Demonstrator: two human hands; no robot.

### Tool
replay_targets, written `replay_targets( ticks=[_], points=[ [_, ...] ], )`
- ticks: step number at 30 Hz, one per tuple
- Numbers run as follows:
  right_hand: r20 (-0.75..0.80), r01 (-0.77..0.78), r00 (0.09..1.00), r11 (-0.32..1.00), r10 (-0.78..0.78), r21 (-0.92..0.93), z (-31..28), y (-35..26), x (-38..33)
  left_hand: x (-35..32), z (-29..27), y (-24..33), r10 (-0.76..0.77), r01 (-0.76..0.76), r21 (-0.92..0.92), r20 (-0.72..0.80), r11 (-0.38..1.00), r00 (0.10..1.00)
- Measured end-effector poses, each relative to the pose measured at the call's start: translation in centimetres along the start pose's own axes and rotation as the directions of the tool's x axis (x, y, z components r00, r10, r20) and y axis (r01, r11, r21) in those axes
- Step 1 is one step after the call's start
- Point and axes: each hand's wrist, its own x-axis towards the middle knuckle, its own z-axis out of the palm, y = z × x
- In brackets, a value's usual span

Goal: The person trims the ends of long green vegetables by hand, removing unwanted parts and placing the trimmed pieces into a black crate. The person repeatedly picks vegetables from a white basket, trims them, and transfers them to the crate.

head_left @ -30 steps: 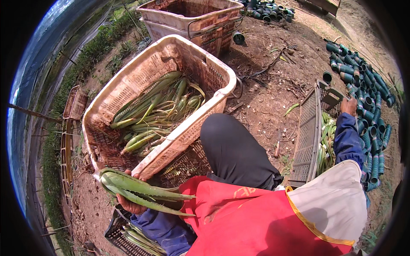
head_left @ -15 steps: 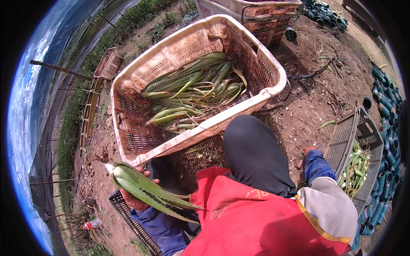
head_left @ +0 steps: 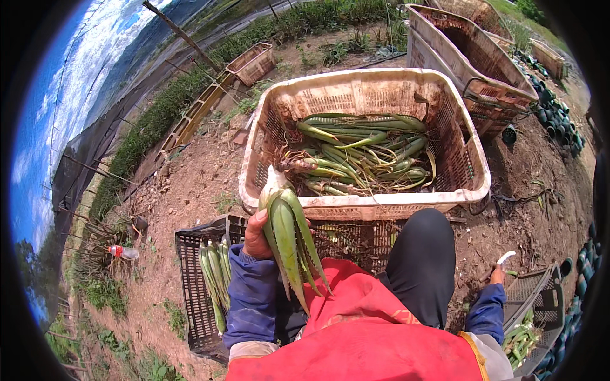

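Observation:
My left hand [head_left: 256, 238] is closed around an aloe plant [head_left: 286, 232], its pale root end up and its spiky green leaves hanging toward my red apron [head_left: 356, 317]. The plant is just in front of the near rim of a dirty white plastic crate [head_left: 375, 202]. More aloe plants [head_left: 368, 149] lie heaped in that crate, some with dry roots. Out to the right, my right hand [head_left: 497, 275] is closed on a small knife [head_left: 506, 257] with a curved pale blade pointing up. That hand is beside a grey crate [head_left: 551, 305] holding cut green pieces [head_left: 522, 336].
A black crate [head_left: 190, 317] with long aloe leaves [head_left: 216, 273] sits at my left. Stacked crates [head_left: 470, 51] stand at the back right. Dark green pots [head_left: 559, 124] lie along the right side. A plastic bottle [head_left: 124, 252] is on the soil at far left.
The view has swung, bringing the black crate and its leaves into sight. The aloe in my left hand has turned more upright. The knife blade in my right hand now shows.

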Motion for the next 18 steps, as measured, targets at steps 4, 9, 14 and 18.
replay_targets(
  ticks=[4,9,14,18],
  points=[
    [0.015,0.357,0.927,0.893,-0.375,0.275,5.0,-22.1,-5.1,1.3,0.3,-0.1,0.078,-0.078,-0.046,-0.016,0.996,0.997],
    [0.406,0.832,0.439,0.534,-0.801,0.153,16.9,-40.6,-22.1,2.7,1.7,-0.4,0.178,-0.115,-0.323,0.170,0.939,0.969],
    [0.704,0.920,-0.101,0.204,-0.703,0.335,28.6,-44.4,-36.4,3.5,3.0,-2.3,0.284,-0.210,-0.323,0.202,0.923,0.937],
    [0.620,0.806,-0.565,-0.202,-0.545,0.557,35.9,-42.3,-42.7,2.9,3.4,-3.5,0.280,-0.181,-0.383,0.220,0.906,0.934]
  ],
)
